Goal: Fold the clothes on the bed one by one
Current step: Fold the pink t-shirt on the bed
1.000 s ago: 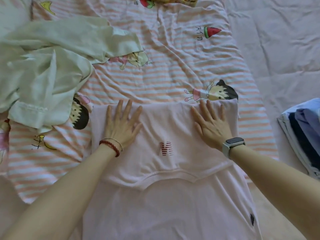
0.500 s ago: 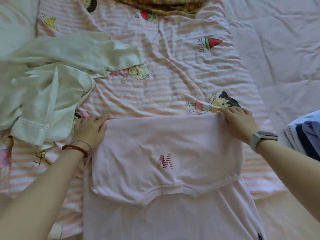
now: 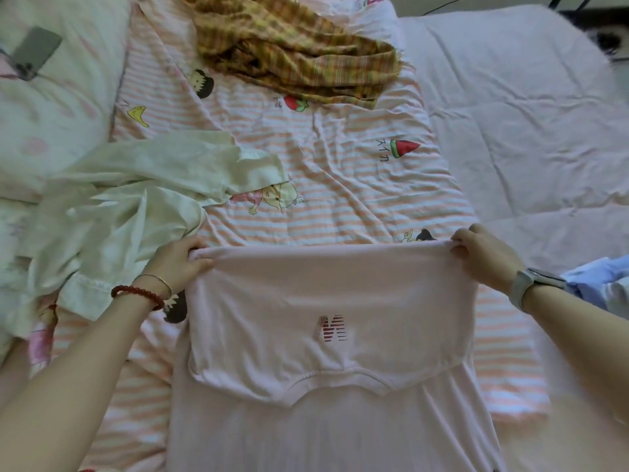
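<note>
I see my left hand (image 3: 178,260) with its fingers curled round the left end of the folded edge of the pink shirt (image 3: 326,321), thumb on top of the cloth. My right hand (image 3: 481,255) does the same at the right end, fingers bent and pinching the cloth. The edge runs between the two hands, pulled straight and lifted a bit off the bed. Below it the top part of the shirt lies folded down over the rest, with a red M (image 3: 332,328) near the middle and the curved neck edge lower down. The rest of the shirt lies flat and runs down toward me. My left wrist has a red bead band (image 3: 138,294) and a thin gold one. My right wrist has a watch (image 3: 534,287). The shirt lies on a striped sheet (image 3: 340,199) with cartoon kids and fruit on it. Just beside my left hand is a crumpled white shirt (image 3: 119,216). Far up the bed is a yellow check cloth (image 3: 292,46). A phone (image 3: 32,52) lies on a pillow at the top left. Blue clothes (image 3: 599,287) sit at the right edge, near my right wrist
</note>
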Demonstrator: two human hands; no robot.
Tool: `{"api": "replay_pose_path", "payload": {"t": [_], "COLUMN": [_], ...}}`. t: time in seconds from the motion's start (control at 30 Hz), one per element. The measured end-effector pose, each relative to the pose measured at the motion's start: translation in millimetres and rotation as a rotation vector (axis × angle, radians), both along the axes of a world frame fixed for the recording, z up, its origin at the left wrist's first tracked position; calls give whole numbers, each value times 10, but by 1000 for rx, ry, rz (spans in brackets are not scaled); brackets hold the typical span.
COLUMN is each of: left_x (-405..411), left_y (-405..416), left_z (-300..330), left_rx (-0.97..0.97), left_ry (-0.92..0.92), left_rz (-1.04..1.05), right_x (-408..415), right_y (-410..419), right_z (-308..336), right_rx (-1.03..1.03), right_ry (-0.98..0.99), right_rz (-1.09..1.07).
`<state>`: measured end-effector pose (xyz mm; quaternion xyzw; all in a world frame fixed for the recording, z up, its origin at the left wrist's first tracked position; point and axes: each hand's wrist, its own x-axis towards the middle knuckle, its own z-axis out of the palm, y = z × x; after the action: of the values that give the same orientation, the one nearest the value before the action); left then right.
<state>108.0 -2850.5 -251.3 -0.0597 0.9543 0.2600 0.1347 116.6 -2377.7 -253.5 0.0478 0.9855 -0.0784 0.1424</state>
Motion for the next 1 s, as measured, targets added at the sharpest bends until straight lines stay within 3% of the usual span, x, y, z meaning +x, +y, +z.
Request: {"api": "replay_pose_path", "payload": {"t": [0.13,0.27,0.63,0.77,1.0], "left_x": [-495,-611,1457,2214,2949], "left_y": [166,242,5,-32,-1], "left_z": [431,598,-18,-203,-530], "left_rx": [-45,-123,-219,-251,-255], "left_ry": [305,523,733,703,417], "left_rz": [142,162,-145,-231,-228], "right_x": [-451,-595,1419,2101,2791], "right_y": [-102,-249,-201,-158,-202], "right_z": [449,617,91,-61,-503], "right_rx": [50,20,-70,-38,-13], "right_ry": [336,530,589,510,348], "right_rz": [-75,-80,47,113,100]}}
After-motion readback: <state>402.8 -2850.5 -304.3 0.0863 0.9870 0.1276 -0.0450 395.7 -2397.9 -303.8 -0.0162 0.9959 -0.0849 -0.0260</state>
